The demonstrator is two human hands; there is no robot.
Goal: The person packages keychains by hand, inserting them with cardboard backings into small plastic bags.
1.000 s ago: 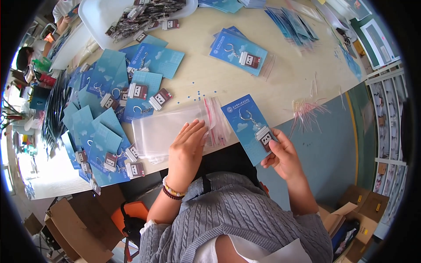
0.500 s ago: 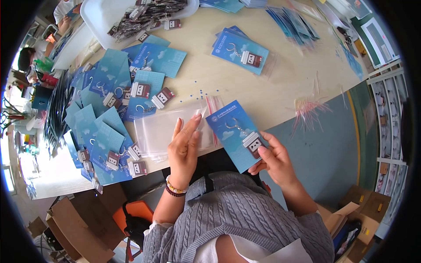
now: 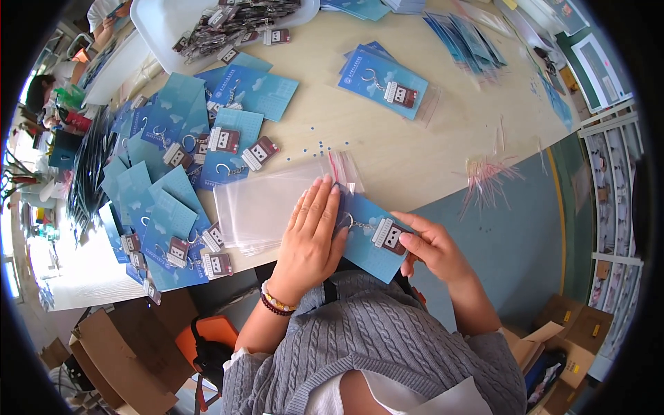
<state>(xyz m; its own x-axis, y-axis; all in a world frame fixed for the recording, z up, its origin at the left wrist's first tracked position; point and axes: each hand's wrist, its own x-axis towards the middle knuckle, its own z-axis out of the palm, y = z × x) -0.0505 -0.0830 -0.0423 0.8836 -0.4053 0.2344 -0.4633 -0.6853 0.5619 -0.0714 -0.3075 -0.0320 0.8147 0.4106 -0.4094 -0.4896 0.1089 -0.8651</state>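
My right hand (image 3: 432, 247) grips the right end of a blue card (image 3: 370, 257) that carries a brown-and-white keychain (image 3: 389, 234) on a short chain and ring. The card's far left end reaches to the red-striped mouth of a stack of clear zip bags (image 3: 259, 200). My left hand (image 3: 312, 225) lies flat over the bags' right part, fingers stretched out, holding nothing. Its fingertips are by the bag mouth and cover part of it, so how far the card is inside a bag cannot be made out.
Loose cards with keychains (image 3: 176, 197) heap at the left. A white tray (image 3: 155, 34) of keychains stands at the far left. Bagged cards (image 3: 384, 79) lie beyond my hands, more bags (image 3: 467, 41) at far right. Pinkish strips (image 3: 487, 176) hang over the table edge.
My right hand has brought the card left and lower, up to the bag mouth. My left hand has flattened onto the bags, moving right.
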